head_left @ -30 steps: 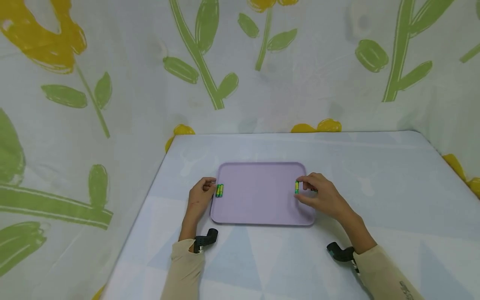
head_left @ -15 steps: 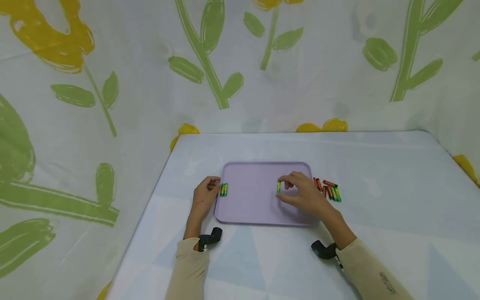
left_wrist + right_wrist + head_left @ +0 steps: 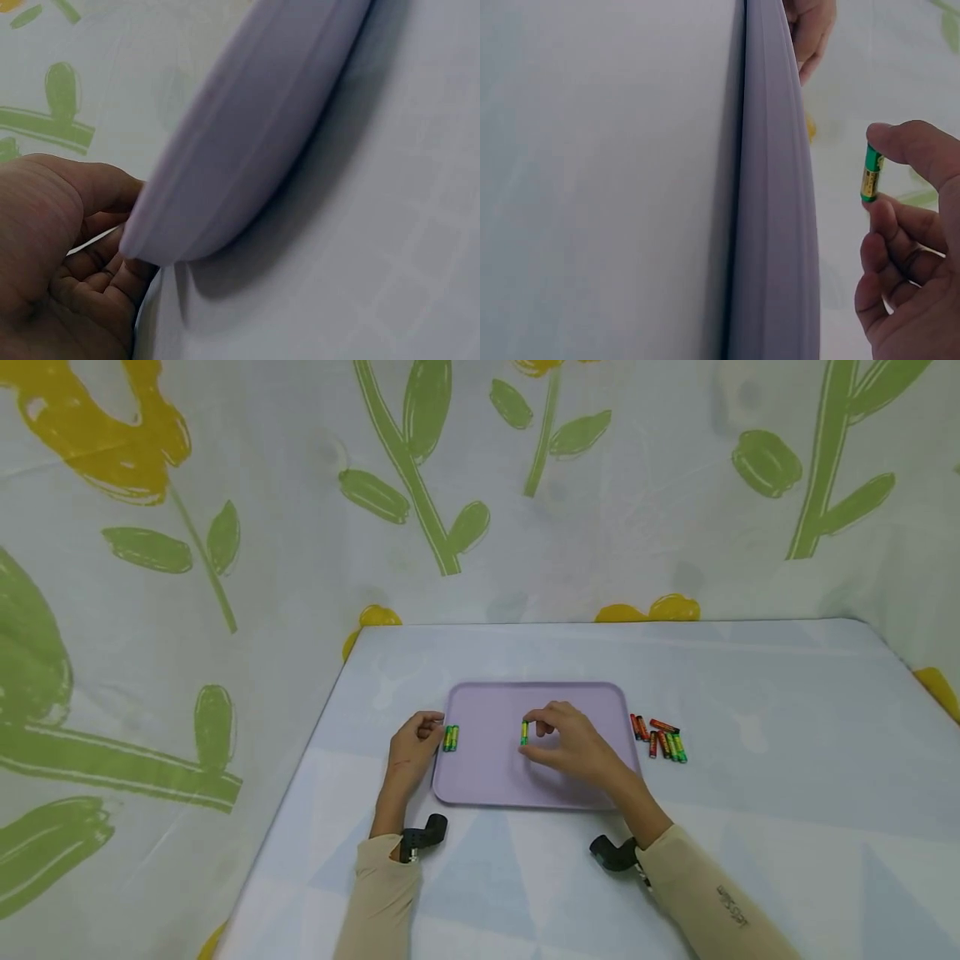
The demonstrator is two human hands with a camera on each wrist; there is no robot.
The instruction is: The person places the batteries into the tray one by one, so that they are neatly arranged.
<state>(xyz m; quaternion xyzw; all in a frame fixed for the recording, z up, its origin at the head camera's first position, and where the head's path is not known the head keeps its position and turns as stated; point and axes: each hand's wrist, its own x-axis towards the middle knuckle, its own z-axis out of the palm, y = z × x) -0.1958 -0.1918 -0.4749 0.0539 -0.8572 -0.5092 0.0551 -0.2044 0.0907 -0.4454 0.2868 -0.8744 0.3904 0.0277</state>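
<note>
A green-and-yellow battery [image 3: 524, 732] is pinched end to end between the thumb and a fingertip of my right hand [image 3: 573, 745], over the middle of a lilac tray [image 3: 480, 789]. The right wrist view shows this battery [image 3: 871, 174] upright in the grip, its green ends against the fingers. Two similar green batteries [image 3: 451, 738] lie side by side at the tray's left end. My left hand [image 3: 411, 750] is at the tray's left edge; in the left wrist view its thumb and curled fingers grip the tray's rim [image 3: 225, 142].
Right of the tray, several loose red-and-black batteries [image 3: 653, 744] and green batteries [image 3: 677, 747] lie on the pale patterned table [image 3: 765, 735]. A flower-printed cloth [image 3: 285, 527] hangs behind and to the left. Each wrist wears a black camera mount [image 3: 613, 853].
My right hand has carried the battery leftward from the tray's right edge to over its middle, uncovering the loose batteries on the right. The left hand stays at the tray's edge.
</note>
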